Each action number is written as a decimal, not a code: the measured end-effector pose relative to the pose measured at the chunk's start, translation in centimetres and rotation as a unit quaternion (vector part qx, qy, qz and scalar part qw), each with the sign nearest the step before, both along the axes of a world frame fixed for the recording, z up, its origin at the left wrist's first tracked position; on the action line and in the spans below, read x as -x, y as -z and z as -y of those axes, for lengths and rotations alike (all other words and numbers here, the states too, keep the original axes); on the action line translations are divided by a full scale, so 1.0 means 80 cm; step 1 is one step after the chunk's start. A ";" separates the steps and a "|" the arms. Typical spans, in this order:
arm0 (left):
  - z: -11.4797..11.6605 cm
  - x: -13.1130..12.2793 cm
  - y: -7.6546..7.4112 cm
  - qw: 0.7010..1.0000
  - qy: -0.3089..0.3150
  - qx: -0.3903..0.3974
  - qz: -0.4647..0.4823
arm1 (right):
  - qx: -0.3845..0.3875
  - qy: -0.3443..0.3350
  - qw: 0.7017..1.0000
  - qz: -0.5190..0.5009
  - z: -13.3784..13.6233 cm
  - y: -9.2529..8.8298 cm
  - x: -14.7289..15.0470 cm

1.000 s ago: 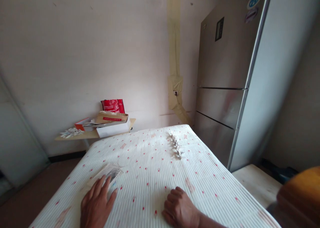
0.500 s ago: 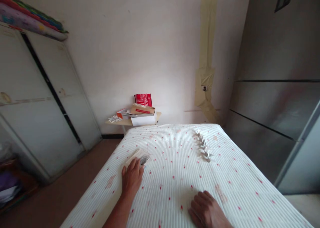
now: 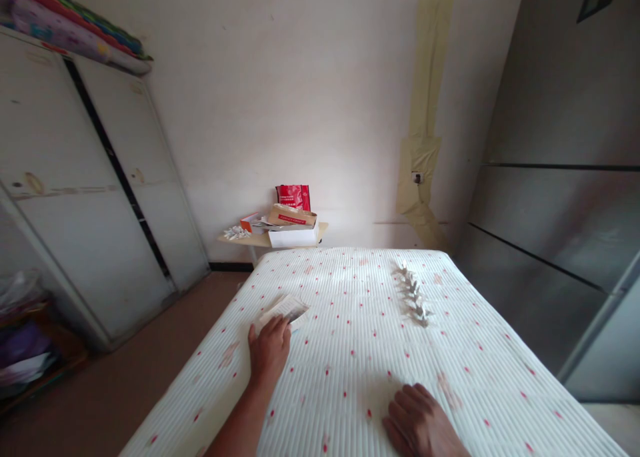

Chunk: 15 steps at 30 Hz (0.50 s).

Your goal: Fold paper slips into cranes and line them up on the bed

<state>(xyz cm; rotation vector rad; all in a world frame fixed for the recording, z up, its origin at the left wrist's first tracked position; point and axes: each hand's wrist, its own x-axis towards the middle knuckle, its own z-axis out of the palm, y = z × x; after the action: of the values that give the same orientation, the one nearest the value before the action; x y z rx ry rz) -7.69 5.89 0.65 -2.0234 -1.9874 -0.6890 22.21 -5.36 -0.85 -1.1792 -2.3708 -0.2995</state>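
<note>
On the left side of the quilted cover lie thin printed paper sheets [image 3: 286,305], stacked loosely. My left hand [image 3: 270,347] is over their near edge, its fingers curled and closed on the paper; the fingertips are partly hidden. A near corner of the paper looks slightly raised. Close to the front, my right hand [image 3: 420,420] rests on the cover as a loose fist, knuckles up, and nothing shows in it. Farther off on the right stands a row of several small folded paper pieces [image 3: 414,293] with pointed tips.
The white ribbed cover with red dots [image 3: 345,363] spans the surface before me. Behind it, a small table [image 3: 260,241] bears a white box [image 3: 293,237], a red bag [image 3: 294,197] and more folded pieces [image 3: 237,233]. A cabinet [image 3: 125,197] stands left, a grey refrigerator [image 3: 555,203] right.
The view has shifted slightly left. My left hand's fingers have drawn in toward the near edge of the paper, uncovering more of it. My right hand stays in place.
</note>
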 end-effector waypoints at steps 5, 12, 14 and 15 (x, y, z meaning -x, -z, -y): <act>-0.003 0.002 0.002 0.999 -0.001 -0.029 0.014 | -0.009 0.007 1.000 -0.002 -0.001 0.004 -0.002; -0.015 0.007 0.012 0.996 0.000 -0.062 0.069 | -0.028 0.002 1.000 -0.008 -0.001 0.006 -0.003; -0.017 0.007 0.012 0.995 -0.002 -0.058 0.080 | -0.031 0.001 0.999 -0.008 -0.001 0.005 -0.003; -0.018 0.007 0.012 0.995 -0.003 -0.054 0.084 | -0.031 0.001 0.999 -0.008 -0.002 0.005 -0.003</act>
<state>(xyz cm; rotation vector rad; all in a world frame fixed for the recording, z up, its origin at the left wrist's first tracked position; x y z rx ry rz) -8.23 7.34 -0.28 -1.9542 -1.9956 -0.9719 22.43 -5.23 -1.22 -1.1501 -2.3291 -0.3607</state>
